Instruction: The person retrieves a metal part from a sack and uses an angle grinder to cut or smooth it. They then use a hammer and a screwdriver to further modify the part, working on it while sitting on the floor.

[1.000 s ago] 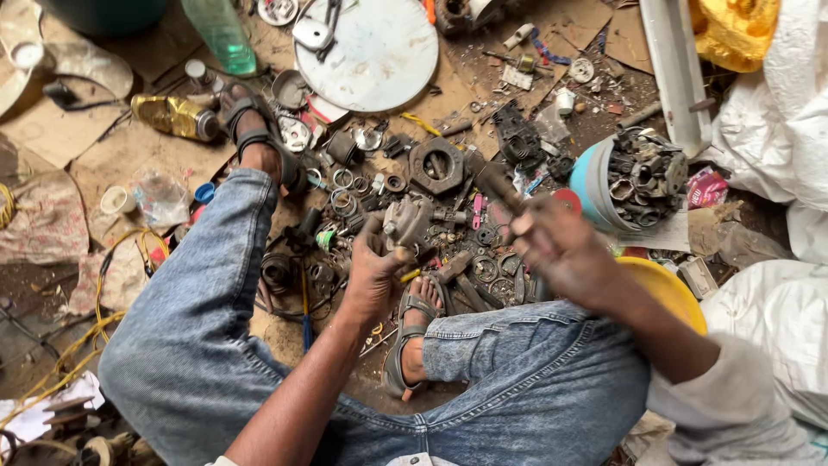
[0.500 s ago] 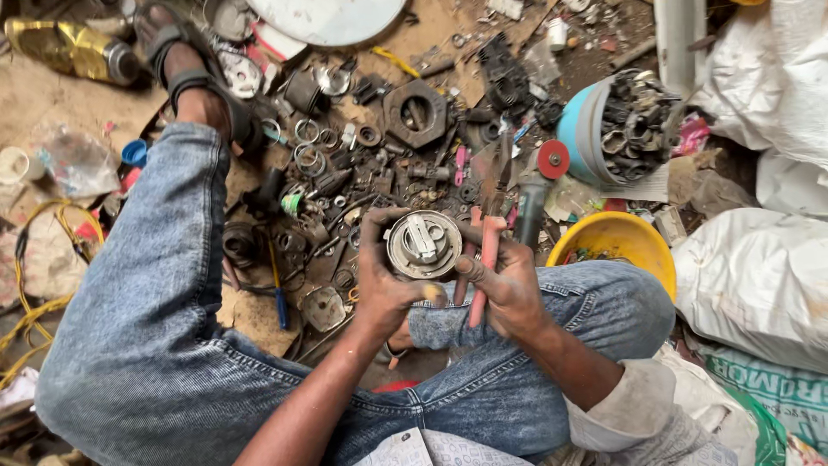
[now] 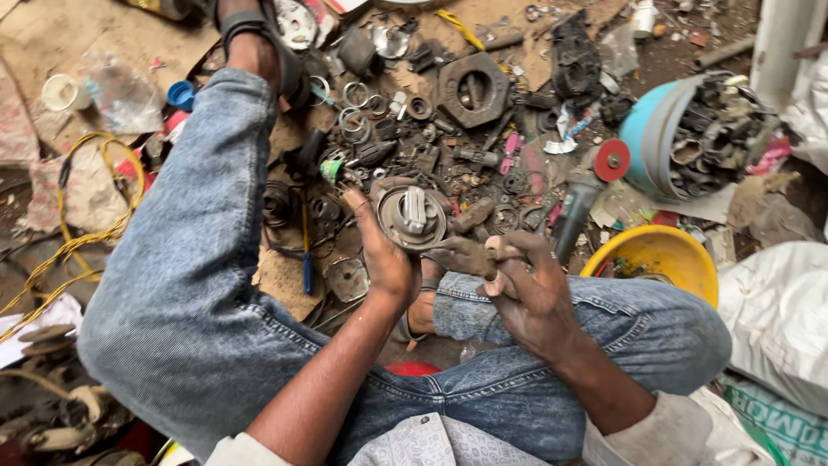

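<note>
Round grey metal part (image 3: 412, 217) held up over the lap, above the scrap-strewn ground, cupped in the left hand (image 3: 384, 250) with fingers curled round its rim. Right hand (image 3: 517, 280) just beside, closed round a wooden tool handle (image 3: 496, 267). Yellow bowl (image 3: 681, 255) and blue tub of scrap (image 3: 647, 129) beyond, to the right.

Round metal part (image 3: 412, 217) partly behind left hand (image 3: 385, 259), sandalled foot (image 3: 259, 39) cut off at top edge — small scrap bits unclear
</note>
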